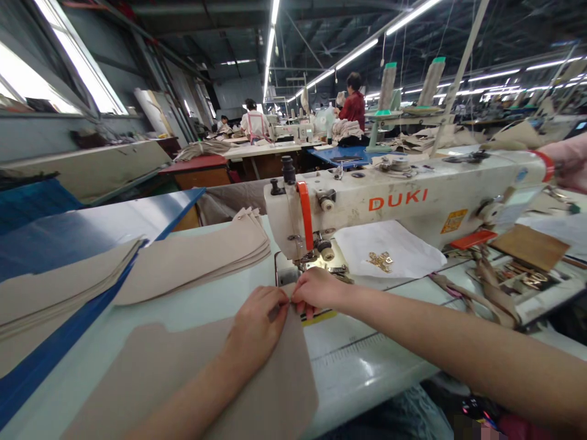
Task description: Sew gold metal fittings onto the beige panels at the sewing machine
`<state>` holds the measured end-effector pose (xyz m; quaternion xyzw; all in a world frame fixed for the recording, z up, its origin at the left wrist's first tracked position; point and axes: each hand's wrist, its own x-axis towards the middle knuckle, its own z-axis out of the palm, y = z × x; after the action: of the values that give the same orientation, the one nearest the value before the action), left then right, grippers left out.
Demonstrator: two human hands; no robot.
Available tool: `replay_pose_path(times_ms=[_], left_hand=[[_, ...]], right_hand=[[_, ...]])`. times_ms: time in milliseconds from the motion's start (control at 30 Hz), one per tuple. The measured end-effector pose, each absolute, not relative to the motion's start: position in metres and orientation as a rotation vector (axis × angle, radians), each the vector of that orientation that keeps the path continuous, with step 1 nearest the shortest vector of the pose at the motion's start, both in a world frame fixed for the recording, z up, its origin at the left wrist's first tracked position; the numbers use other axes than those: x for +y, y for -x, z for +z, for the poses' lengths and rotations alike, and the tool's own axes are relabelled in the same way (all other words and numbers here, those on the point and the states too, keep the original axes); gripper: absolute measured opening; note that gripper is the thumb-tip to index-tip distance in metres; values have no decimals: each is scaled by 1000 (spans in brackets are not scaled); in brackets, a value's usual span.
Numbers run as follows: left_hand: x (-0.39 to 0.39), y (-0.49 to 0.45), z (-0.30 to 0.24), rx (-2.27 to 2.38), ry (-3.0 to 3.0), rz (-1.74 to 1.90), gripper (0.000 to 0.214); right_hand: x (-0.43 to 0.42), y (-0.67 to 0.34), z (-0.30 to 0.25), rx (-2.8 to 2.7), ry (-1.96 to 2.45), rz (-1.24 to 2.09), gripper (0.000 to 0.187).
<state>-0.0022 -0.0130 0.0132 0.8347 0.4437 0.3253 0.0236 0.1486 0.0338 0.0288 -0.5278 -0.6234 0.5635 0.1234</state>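
A: Where is the beige panel (174, 379)?

B: It lies flat on the pale sewing table (367, 373), right in front of the wearer, its far corner drawn up to the foot of the sewing machine (413, 201).

A: And the hands?

B: The left hand (257, 324) rests on top of the panel near that corner, fingers curled down and pinching the edge. The right hand (318, 292) meets it from the other side, thumb and fingertips pinched on the same corner. Both are gripping the material, just below the needle area.

A: What lies around it?

B: To the left, a fanned stack of beige pieces (197, 256) sits on the table, and further left a second stack (59, 287) rests against a blue surface (68, 232). Behind the hands, under the machine's arm, is a white sheet (403, 253) with small gold metal fittings (380, 261) on it. To the right are beige straps (486, 287) and a brown board (532, 245).

A: Anyone else?

B: Another person's hand with a red band (566, 162) shows at the right edge, near the machine's wheel end. Farther back, a person in red (354, 104) and a person in white (254, 121) are at other tables.
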Motion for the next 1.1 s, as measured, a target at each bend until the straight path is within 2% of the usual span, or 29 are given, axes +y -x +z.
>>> replay_pose_path(times_ms=[400,600,867,1100], left_hand=[[-12,-3,12,1389,-2636,999,18],[-10,-1,11,1415,-2583,952,16],[-10,-1,11,1424,-2535,1021,15],[-8,-1,9,1428,-2501,1019,15]], right_hand=[[34,-150,27,-2048,1528,1440,22],[16,-169,26,-2236,1387,809,17],[4,-187,9,-2567,907,75,18],[5,-185,9,-2578,883,40,18]])
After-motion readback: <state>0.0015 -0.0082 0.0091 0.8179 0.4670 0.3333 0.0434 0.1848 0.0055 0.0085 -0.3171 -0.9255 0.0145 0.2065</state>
